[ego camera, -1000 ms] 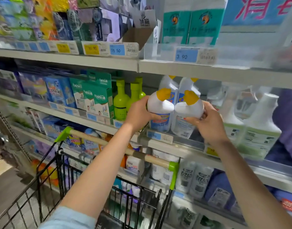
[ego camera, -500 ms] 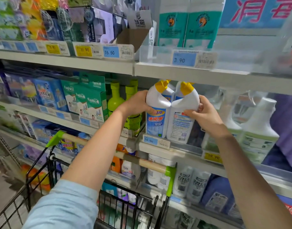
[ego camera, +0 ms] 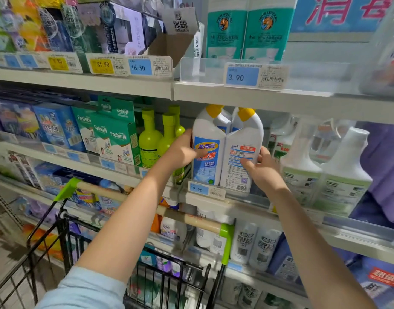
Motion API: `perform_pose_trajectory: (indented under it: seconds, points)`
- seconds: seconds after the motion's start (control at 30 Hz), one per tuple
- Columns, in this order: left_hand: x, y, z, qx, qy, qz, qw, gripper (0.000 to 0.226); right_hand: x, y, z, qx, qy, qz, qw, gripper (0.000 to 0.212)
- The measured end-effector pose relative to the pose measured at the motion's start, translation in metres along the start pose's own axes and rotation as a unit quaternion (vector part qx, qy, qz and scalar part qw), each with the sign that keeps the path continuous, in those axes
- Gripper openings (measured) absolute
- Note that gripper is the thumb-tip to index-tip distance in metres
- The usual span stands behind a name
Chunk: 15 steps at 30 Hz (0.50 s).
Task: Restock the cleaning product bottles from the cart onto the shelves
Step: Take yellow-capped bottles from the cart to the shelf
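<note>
Standing upright and touching at the front of the pale metal shelf (ego camera: 243, 206), two white plastic bottles with yellow caps sit just above a blue price tag (ego camera: 199, 188). The left hand (ego camera: 182, 152) grips the left bottle (ego camera: 208, 130), thumb across its blue label. The right hand (ego camera: 265, 172) grips the right bottle (ego camera: 247, 132), thumb on the front label, fingers wrapped round its right side.

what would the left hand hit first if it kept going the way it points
The left hand points rightward and holds the blue-labelled white bottle; that comes first. Behind it, another yellow-capped bottle seems close, depth unclear.
</note>
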<state>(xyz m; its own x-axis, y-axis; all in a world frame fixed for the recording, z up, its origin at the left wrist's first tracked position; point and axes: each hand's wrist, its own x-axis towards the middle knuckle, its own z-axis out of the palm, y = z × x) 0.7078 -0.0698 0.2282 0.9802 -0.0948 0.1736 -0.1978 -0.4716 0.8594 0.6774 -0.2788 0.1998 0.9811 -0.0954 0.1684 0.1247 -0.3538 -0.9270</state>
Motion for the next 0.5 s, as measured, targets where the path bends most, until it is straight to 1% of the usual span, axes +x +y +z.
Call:
perform_pose_trajectory:
  seconds: [0.1, 0.17, 0.23, 0.37, 0.5]
  points:
    - [-0.007, -0.003, 0.016, -0.01, 0.033, -0.026, 0.999, 0.051, -0.005, 0.01, 0.008, -0.022, 0.005, 0.031, 0.999, 0.042]
    - [-0.011, -0.009, 0.029, -0.01, 0.055, -0.035, 0.998, 0.06, -0.008, 0.016, 0.013, -0.043, 0.011, 0.042, 0.998, 0.044]
    - [-0.013, -0.016, 0.04, -0.016, 0.082, -0.027, 0.996, 0.069, -0.009, 0.018, 0.014, -0.056, 0.021, 0.041, 0.997, 0.046]
    - [-0.013, -0.018, 0.053, -0.013, 0.139, -0.022, 0.99, 0.083, -0.009, 0.018, 0.011, -0.037, 0.009, 0.038, 0.999, 0.044]
    - [-0.014, -0.017, 0.061, 0.011, 0.18, -0.031, 0.983, 0.083, -0.01, 0.016, 0.007, -0.036, 0.001, 0.034, 0.999, 0.04]
